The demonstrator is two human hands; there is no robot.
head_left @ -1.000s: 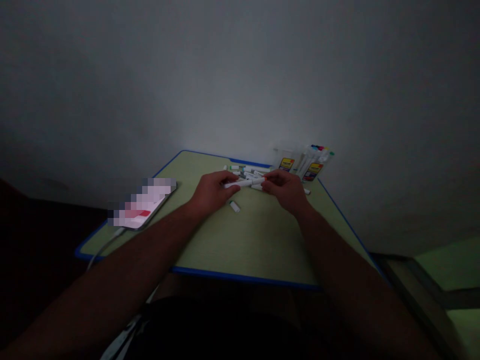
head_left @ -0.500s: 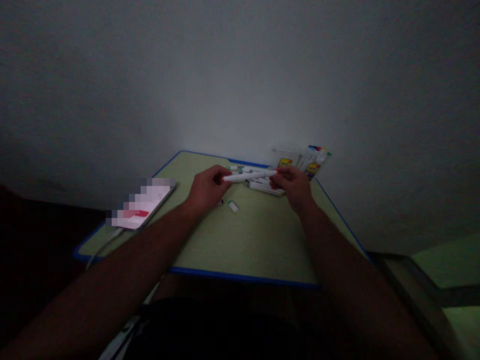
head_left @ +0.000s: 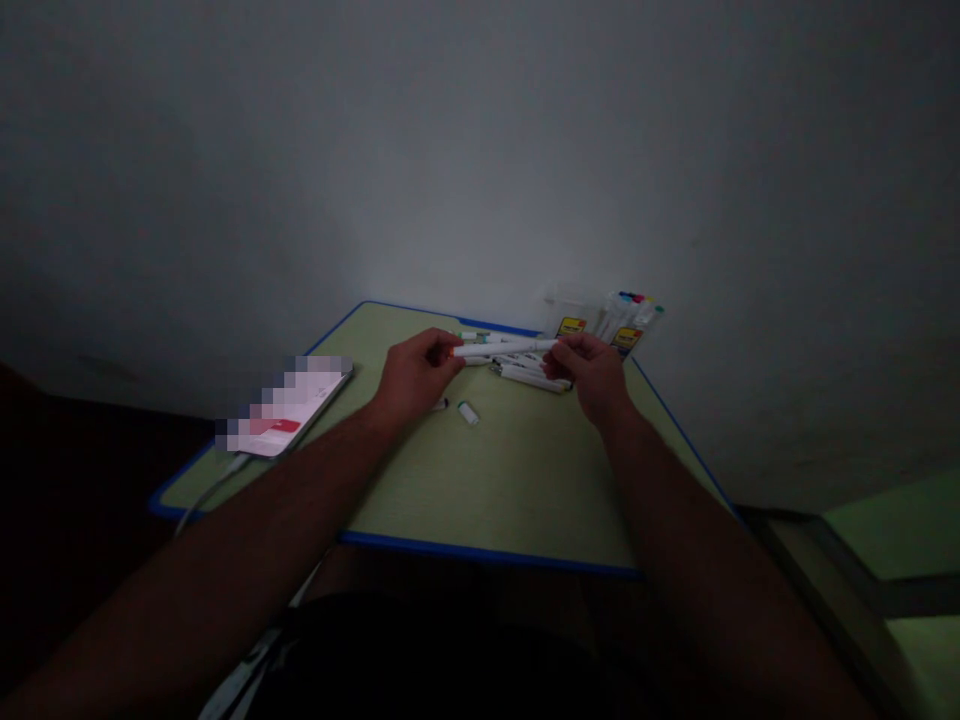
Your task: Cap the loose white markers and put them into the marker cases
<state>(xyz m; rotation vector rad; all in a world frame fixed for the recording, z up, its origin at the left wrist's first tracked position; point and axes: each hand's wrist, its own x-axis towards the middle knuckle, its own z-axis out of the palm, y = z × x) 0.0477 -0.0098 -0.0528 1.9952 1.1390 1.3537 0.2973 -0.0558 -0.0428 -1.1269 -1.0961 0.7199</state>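
A white marker [head_left: 502, 349] with an orange end is held level above the table, one end in each hand. My left hand [head_left: 421, 372] pinches its orange end between thumb and fingers. The opposite end sits in the fingertips of my right hand [head_left: 590, 375]. Behind and below it, several white markers [head_left: 534, 377] lie in a loose pile. A small white cap [head_left: 468, 413] with a green end lies in front of the pile. Close under my left hand, a dark-tipped piece [head_left: 442, 404] shows only in part.
The small table [head_left: 487, 490] has a blue edge and stands against a grey wall. A phone [head_left: 289, 410] with a lit screen and a cable [head_left: 210, 492] lies at the left. Clear packs [head_left: 626, 325] with coloured-ended markers stand at the back right.
The marker is still between both hands and has turned or shifted slightly; less orange shows at its right end. Both hands stay in nearly the same place.
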